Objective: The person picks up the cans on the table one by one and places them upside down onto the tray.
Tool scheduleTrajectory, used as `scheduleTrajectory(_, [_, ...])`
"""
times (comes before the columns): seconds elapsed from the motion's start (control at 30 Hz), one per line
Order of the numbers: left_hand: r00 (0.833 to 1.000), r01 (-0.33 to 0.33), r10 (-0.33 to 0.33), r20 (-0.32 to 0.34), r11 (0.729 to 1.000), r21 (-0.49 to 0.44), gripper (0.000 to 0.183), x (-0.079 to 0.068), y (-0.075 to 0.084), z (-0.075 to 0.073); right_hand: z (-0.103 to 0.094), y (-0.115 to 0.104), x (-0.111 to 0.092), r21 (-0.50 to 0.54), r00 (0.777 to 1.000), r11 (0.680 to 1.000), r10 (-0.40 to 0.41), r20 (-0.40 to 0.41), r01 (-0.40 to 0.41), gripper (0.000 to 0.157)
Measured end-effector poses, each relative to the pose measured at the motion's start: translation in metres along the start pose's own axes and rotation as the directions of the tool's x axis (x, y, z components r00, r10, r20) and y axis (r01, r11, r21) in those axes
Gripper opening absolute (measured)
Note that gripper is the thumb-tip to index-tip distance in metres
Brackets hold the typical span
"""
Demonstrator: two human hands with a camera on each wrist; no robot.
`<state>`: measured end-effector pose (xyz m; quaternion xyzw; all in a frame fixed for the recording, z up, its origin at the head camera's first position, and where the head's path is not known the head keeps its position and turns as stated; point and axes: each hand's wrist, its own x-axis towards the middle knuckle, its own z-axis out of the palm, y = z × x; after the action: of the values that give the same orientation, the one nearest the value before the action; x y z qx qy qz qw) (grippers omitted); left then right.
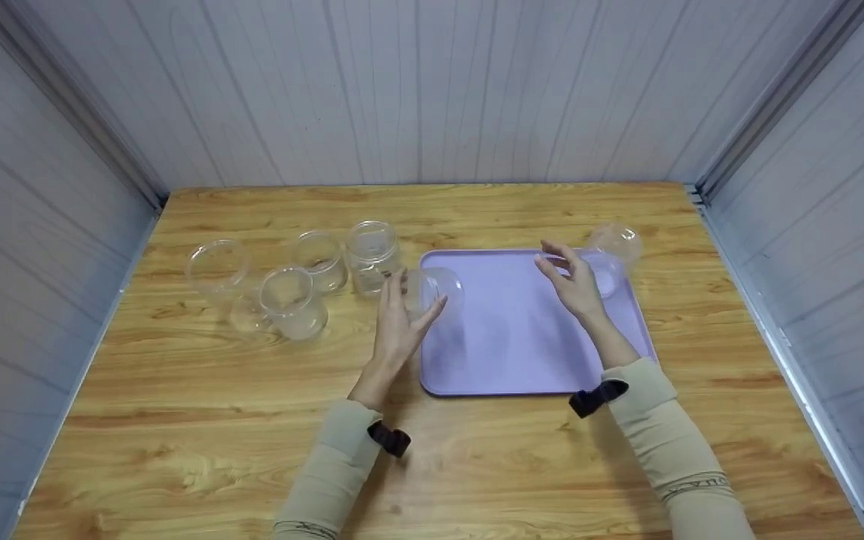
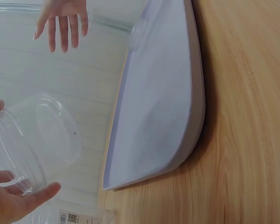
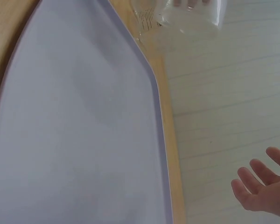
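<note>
Held jar (image 1: pixel 447 285): clear, looks like thin plastic; in the air over the tray's left edge, tilted, base end toward the tray.
Left hand (image 1: pixel 396 322): thumb and fingers round the held jar near its rim.
Right hand (image 1: pixel 574 285): holding nothing, fingers loosely bent, above the tray's right side.
Tray (image 1: pixel 507 330): purple, right of middle on the tabletop (image 1: pixel 477 465).
Corner jar (image 1: pixel 619 244): at the tray's far right corner, near the right hand.
Other jars (image 1: pixel 294 304): four, toward the tabletop's far left corner.
Tray lip: base could catch it if set down too far left, tipping the jar.
Rim hold: squeezing could flex the wall and let it slip.
Right-hand swing: could knock the corner jar; clear walls are easy to misjudge.
</note>
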<state>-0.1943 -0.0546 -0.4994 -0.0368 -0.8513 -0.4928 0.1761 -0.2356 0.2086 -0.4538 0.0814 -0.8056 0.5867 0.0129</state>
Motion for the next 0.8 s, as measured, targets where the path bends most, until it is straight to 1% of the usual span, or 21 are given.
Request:
scheduleTrajectory(0.07, [1.0,0.001,-0.001,0.001,0.999,-0.035,0.076,0.0,0.001,0.002,0.004,0.006,0.001,0.026,1.0,1.0,-0.006,0.02,0.005,0.048])
scheduleTrajectory(0.13, [1.0,0.003,-0.003,0.001,0.998,-0.063,0.074,0.0,0.002,0.004,0.008,0.008,0.0,0.061,0.999,0.998,-0.008,0.036,0.006,0.049])
scheduleTrajectory(0.2, [1.0,-0.01,0.01,-0.008,0.997,-0.081,0.073,0.0,0.003,0.006,0.012,0.009,0.0,0.08,0.999,0.997,-0.004,0.038,0.001,0.049])
scheduleTrajectory(0.33, [0.999,-0.042,0.04,-0.015,0.993,-0.107,0.071,-0.001,0.005,0.01,0.02,0.007,-0.003,0.106,0.998,0.994,0.024,0.063,-0.031,0.049])
scheduleTrajectory(0.4, [0.999,-0.052,0.05,-0.014,0.99,-0.135,0.071,-0.002,0.005,0.011,0.024,0.006,-0.004,0.115,0.995,0.992,0.043,0.085,-0.053,0.048])
scheduleTrajectory(0.63, [0.996,-0.084,0.083,-0.013,0.97,-0.228,0.069,-0.003,0.007,0.016,0.035,0.004,-0.008,0.144,0.987,0.984,0.082,0.14,-0.103,0.047])
scheduleTrajectory(0.8, [0.996,-0.074,0.087,0.025,0.944,-0.322,0.069,-0.006,0.009,0.019,0.04,0.004,-0.009,0.193,0.979,0.971,0.109,0.172,-0.142,0.046])
